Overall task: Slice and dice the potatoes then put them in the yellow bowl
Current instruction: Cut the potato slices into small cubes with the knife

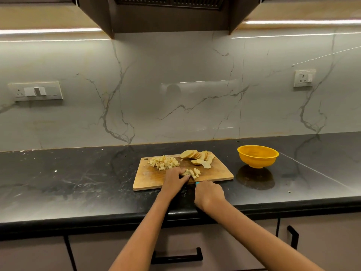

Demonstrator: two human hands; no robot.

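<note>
black stone tabletop [78, 178] under a marble backsplash carries a wooden cutting board [148, 178] near its front edge. left hand [173, 179] presses curled fingers onto a few potato strips [192, 173], pinning them down. right hand [209, 194] is clenched round a knife handle [197, 183], teal at the tip; the blade is hidden between the hands. diced potato [164, 162] sits in a heap at the board's far left, uncut potato slices [199, 156] fan along the far right. yellow bowl [257, 155] stands well apart to the right, apparently without potato yet.

risk, as i judge it: the left fingertips lie just beside the cutting line, so a slip on wet starch could nick them. loose pieces may skid off the board's near edge.
</note>
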